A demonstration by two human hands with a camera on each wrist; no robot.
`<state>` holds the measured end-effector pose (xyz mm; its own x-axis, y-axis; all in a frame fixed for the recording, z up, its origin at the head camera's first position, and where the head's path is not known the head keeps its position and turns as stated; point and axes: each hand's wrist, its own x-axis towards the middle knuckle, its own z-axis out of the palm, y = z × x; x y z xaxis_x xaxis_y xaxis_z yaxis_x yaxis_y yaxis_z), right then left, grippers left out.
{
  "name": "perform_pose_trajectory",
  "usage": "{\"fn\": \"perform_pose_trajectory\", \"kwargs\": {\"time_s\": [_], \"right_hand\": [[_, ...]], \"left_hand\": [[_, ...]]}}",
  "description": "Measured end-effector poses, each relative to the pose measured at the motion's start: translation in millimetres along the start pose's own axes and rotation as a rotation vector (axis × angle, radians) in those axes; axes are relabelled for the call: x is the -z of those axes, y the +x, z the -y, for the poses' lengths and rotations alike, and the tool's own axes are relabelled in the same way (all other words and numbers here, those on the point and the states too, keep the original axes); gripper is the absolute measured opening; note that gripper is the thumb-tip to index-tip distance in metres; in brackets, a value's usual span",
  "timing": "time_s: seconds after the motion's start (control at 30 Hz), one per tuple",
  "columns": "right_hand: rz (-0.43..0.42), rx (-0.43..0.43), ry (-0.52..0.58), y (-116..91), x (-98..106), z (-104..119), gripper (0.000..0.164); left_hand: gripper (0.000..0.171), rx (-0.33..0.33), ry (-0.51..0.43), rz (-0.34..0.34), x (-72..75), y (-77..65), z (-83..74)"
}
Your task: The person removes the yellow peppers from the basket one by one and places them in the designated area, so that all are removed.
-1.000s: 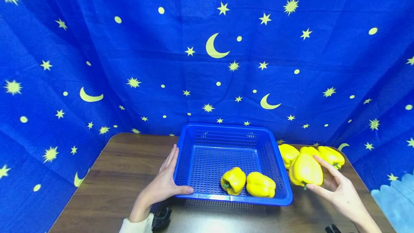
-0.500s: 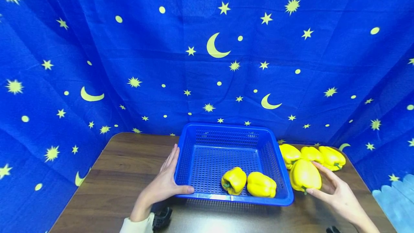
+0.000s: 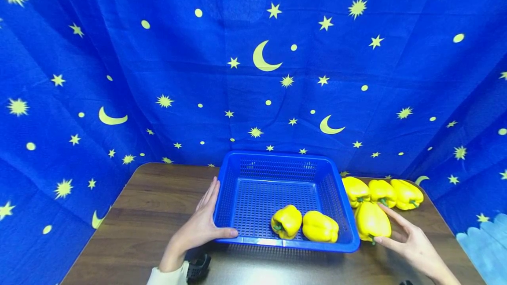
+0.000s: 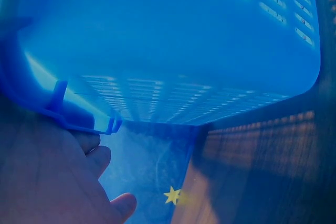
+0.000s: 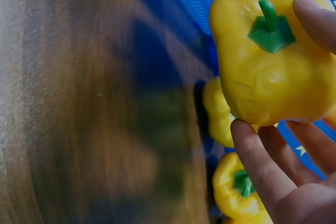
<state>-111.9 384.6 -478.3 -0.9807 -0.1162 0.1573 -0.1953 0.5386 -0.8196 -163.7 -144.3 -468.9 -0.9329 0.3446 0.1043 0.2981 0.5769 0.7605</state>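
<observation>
My right hand (image 3: 416,245) holds a yellow bell pepper (image 3: 372,221) between thumb and fingers, just right of the blue basket (image 3: 259,242). In the right wrist view the held pepper (image 5: 278,82) shows its green stem, with my thumb near that end and fingers against the opposite side. My left hand (image 3: 202,221) rests at the basket's left side, fingers straight along the wall and thumb on the front rim. The left wrist view shows the fingers (image 4: 100,158) outside the basket wall (image 4: 173,35). Inside the basket lie a bell pepper (image 3: 286,221) and another pepper (image 3: 320,226).
Behind the held pepper, a row of three yellow peppers, left pepper (image 3: 356,190), middle pepper (image 3: 382,191) and right pepper (image 3: 406,194), lies on the brown wooden table (image 3: 130,228). A blue star-patterned curtain (image 3: 222,78) hangs around the table's back and sides.
The held pepper has moved slightly toward the front of the table with my right hand, uncovering more of the peppers behind it. My left hand and the basket stay in place.
</observation>
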Motion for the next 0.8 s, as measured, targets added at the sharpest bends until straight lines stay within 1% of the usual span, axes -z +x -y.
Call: {"fn": "perform_pose_trajectory", "kwargs": {"time_s": [0.07, 0.2, 0.3, 0.47, 0.53, 0.6, 0.7, 0.8], "right_hand": [[0.011, -0.008, 0.013, 0, 0, -2, 0.079], [0.048, 0.014, 0.046, -1, 0, -7, 0.077], [0.063, 0.016, 0.055, 0, 0, -10, 0.077], [0.059, 0.025, -0.007, 0, -1, -13, 0.077], [0.055, 0.045, -0.032, 0, -1, -15, 0.077], [0.054, 0.041, -0.050, 0, -1, -15, 0.077], [0.065, 0.033, -0.046, 1, -1, -17, 0.077], [0.076, 0.016, -0.054, 2, 0, -18, 0.077]], "left_hand": [[0.136, -0.003, 0.003, 0.000, -0.1, 0.2, 0.1], [0.136, -0.016, 0.003, -0.005, 0.0, 0.7, 0.1], [0.136, -0.010, 0.005, -0.003, 0.1, 0.8, -0.6], [0.135, 0.010, 0.004, 0.004, 0.4, 1.1, -1.7], [0.136, 0.002, 0.004, 0.002, 0.2, 1.2, -0.9], [0.136, -0.001, 0.004, 0.002, 0.1, 1.1, -0.7], [0.136, -0.002, 0.003, 0.003, 0.1, 0.8, -0.6], [0.136, 0.012, 0.003, 0.008, 0.6, 0.5, -2.0]]}}
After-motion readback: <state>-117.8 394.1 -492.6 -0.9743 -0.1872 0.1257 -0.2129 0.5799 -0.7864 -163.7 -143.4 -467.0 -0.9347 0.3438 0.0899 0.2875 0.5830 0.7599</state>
